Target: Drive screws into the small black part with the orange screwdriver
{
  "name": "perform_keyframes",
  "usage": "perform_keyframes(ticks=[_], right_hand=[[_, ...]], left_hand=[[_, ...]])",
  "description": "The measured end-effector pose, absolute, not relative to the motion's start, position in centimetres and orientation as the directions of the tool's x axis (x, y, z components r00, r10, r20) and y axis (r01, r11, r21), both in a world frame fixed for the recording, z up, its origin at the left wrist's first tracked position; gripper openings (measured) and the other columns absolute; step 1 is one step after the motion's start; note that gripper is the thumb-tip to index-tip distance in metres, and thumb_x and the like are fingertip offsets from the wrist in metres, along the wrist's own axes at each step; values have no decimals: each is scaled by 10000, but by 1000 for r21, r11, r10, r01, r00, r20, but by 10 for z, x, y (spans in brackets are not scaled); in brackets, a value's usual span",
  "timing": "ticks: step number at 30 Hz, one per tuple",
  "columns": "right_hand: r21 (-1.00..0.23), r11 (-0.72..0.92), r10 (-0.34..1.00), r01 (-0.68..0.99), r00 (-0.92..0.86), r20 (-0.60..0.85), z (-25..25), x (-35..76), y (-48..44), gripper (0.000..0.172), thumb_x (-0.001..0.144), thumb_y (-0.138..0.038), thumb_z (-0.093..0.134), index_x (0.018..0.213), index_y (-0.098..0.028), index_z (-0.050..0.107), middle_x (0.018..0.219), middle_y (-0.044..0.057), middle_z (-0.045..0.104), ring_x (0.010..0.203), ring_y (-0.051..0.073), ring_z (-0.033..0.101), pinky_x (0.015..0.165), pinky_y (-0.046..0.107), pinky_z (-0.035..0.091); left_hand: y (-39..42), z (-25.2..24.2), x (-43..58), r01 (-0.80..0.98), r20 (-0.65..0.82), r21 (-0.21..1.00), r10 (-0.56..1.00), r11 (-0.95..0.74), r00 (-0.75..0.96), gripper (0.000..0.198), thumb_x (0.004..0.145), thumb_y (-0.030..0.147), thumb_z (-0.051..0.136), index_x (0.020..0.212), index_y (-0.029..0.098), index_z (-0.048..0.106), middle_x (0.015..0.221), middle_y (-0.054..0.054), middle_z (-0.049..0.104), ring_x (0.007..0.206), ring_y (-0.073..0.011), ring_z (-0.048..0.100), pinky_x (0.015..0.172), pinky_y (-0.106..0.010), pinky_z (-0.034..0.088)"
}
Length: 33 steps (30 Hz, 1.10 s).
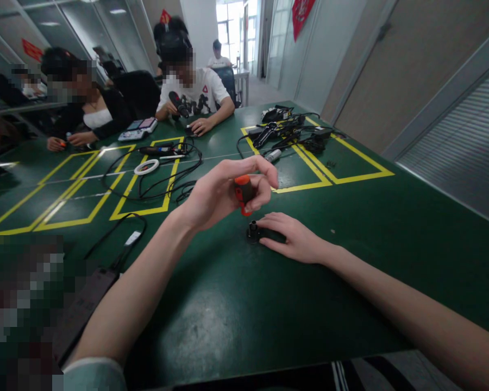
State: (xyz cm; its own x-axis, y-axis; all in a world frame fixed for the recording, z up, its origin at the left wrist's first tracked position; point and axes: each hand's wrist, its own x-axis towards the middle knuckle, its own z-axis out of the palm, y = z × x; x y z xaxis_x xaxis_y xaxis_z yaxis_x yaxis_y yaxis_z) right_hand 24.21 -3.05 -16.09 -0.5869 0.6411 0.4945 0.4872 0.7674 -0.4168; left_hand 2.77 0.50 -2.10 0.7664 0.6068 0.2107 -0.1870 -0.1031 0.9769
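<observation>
My left hand [232, 190] is closed around a short screwdriver [243, 191] with an orange and dark grey handle. It holds the screwdriver nearly upright, shaft end down. Just below is a small black part [252, 232] with a round flat base and a short raised post. Whether the screwdriver's tip touches the post cannot be made out. My right hand [295, 238] rests low on the table, thumb and fingers gripping the black part from its right side. Some of that part is hidden by the fingers.
The green table [212, 309] carries yellow tape outlines. Tangled black cables and devices [285, 130] lie at the back right. A white ring [146, 166] and looped cables lie left. A dark power adapter [85, 304] is near my left forearm. Two people sit across the table.
</observation>
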Motion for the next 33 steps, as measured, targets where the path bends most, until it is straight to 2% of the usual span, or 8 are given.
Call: perform_keyframes(ticks=[6, 11, 14, 19, 24, 26, 29, 33], right_hand=[[-397, 771, 637, 497, -590, 497, -161, 242, -30, 298, 1035, -335, 607, 1258, -161, 699, 1159, 159, 789, 1083, 285, 761, 938, 475, 641], [-415, 766, 642, 490, -594, 484, -162, 243, -29, 285, 1022, -314, 627, 1261, -174, 692, 1172, 150, 787, 1091, 285, 760, 943, 483, 638], [-417, 769, 639, 484, -595, 487, -161, 243, -29, 273, 1025, -313, 623, 1256, -184, 690, 1157, 142, 789, 1074, 276, 759, 931, 470, 640], [-425, 761, 649, 490, -592, 478, -161, 243, -29, 282, 1022, -315, 623, 1265, -190, 691, 1175, 142, 785, 1098, 278, 754, 951, 473, 633], [-441, 745, 666, 501, -599, 444, -161, 244, -29, 326, 1018, -311, 620, 1319, -196, 668, 1194, 148, 778, 1106, 283, 747, 956, 489, 630], [-438, 749, 662, 497, -599, 451, -161, 244, -29, 351, 1021, -311, 616, 1344, -179, 648, 1203, 158, 775, 1106, 285, 747, 953, 489, 632], [-430, 759, 650, 489, -595, 473, -161, 244, -30, 375, 1031, -331, 606, 1372, -173, 621, 1215, 161, 771, 1107, 283, 749, 951, 483, 635], [-421, 765, 644, 488, -601, 473, -160, 244, -32, 352, 1035, -339, 601, 1347, -182, 636, 1211, 157, 770, 1117, 287, 746, 955, 484, 634]], left_hand=[[14, -18, 14, -137, 208, 977, 561, -166, 802, 379, 996, 468, 624, 798, 147, 673, 953, -106, 778, 904, -194, 736, 820, -316, 598], [13, -16, 10, -99, 218, 968, 573, -231, 790, 455, 883, 477, 814, 754, 145, 531, 1211, -137, 769, 924, -203, 793, 680, -250, 613], [11, -19, 15, -125, 251, 963, 626, -239, 738, 528, 842, 467, 855, 735, 170, 431, 1036, -88, 784, 784, -161, 782, 585, -203, 574], [11, -32, 28, -210, 290, 957, 605, -201, 742, 448, 928, 573, 733, 849, 189, 515, 779, -13, 730, 702, -130, 723, 584, -205, 540], [11, -36, 30, -236, 295, 955, 600, -177, 744, 625, 914, 716, 658, 643, 187, 467, 499, 71, 388, 434, -61, 405, 468, -221, 360], [11, -32, 26, -245, 259, 964, 576, -104, 776, 588, 889, 646, 726, 628, 179, 483, 541, 64, 371, 478, -68, 399, 502, -237, 367], [13, -24, 19, -203, 174, 979, 502, 4, 847, 390, 840, 500, 782, 757, 153, 625, 698, 3, 542, 663, -121, 552, 649, -269, 481], [16, -14, 7, -121, 145, 989, 490, -81, 859, 280, 937, 419, 709, 952, 140, 726, 939, -67, 721, 904, -171, 687, 831, -290, 560]])
